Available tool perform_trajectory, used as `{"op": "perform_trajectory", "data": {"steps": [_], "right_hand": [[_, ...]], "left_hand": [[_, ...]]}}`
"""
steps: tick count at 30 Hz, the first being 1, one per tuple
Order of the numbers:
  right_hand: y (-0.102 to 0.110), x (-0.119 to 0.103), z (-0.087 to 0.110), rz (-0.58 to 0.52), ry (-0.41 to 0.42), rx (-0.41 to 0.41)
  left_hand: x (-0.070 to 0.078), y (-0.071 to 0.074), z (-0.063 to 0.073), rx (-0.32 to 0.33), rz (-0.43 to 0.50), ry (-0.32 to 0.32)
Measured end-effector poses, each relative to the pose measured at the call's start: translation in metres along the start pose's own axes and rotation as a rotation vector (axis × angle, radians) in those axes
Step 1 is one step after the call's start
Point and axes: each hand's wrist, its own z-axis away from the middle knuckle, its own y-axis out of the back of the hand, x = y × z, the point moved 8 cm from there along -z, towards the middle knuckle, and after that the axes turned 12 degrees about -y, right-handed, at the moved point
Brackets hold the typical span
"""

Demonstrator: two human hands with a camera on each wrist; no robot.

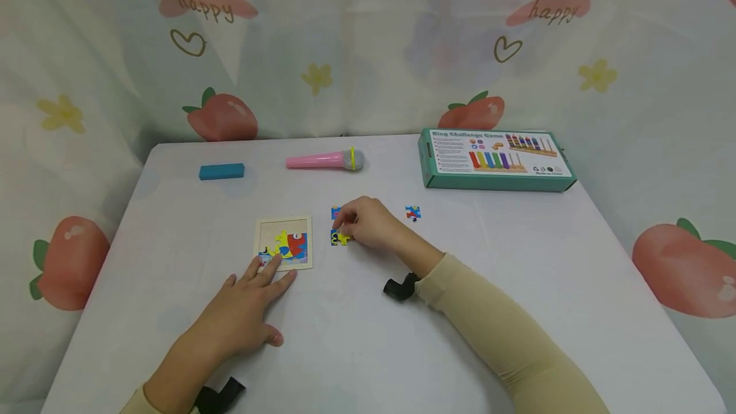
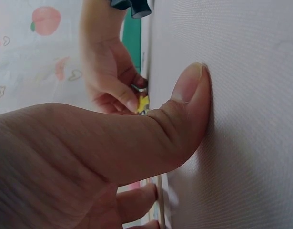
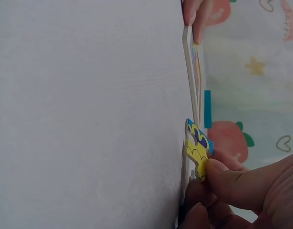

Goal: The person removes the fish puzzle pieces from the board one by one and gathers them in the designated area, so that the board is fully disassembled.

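Between thumb and fingers my right hand (image 1: 368, 222) pinches a yellow and blue jigsaw piece (image 3: 197, 148), tilted up from the white table in the right wrist view. A square wooden puzzle tray (image 1: 257, 235) lies to its left, with several colourful pieces fitted in its lower part and bare wood above. My left hand (image 1: 247, 308) spreads its fingers over the tray's near edge, fingertips resting on the frame, thumb on the table. Just behind the right fingers lies another jigsaw piece (image 1: 336, 212), partly hidden. Off to the right is a red and blue jigsaw piece (image 1: 413, 212).
Along the back of the table (image 1: 356, 350) lie a blue block (image 1: 222, 172), a pink toy microphone (image 1: 322, 160) and a green Ring Challenge Game box (image 1: 497, 161). A printed cloth (image 1: 368, 37) hangs behind. Black camera mounts (image 1: 400, 287) stick out from both wrists.
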Motion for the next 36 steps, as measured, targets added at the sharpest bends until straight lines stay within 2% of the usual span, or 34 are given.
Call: {"op": "perform_trajectory", "data": {"steps": [9, 14, 20, 26, 30, 36], "right_hand": [[-0.005, 0.001, 0.001, 0.048, -0.053, 0.003], [-0.005, -0.001, 0.002, 0.091, -0.041, 0.013], [-0.003, -0.006, 0.003, 0.133, -0.012, 0.062], [0.004, -0.020, 0.002, 0.072, 0.006, 0.114], [-0.006, -0.035, 0.001, 0.040, 0.038, 0.069], [-0.041, -0.060, -0.003, 0.035, 0.116, -0.032]], "left_hand": [[0.000, -0.001, -0.001, 0.011, 0.002, -0.005], [0.001, 0.000, 0.000, 0.014, 0.003, -0.005], [0.001, 0.000, -0.001, 0.012, 0.001, -0.005], [0.001, 0.000, 0.000, 0.016, -0.006, -0.007], [0.000, 0.000, -0.001, 0.010, -0.011, -0.012], [-0.002, -0.001, 0.000, -0.003, -0.009, -0.030]]}}
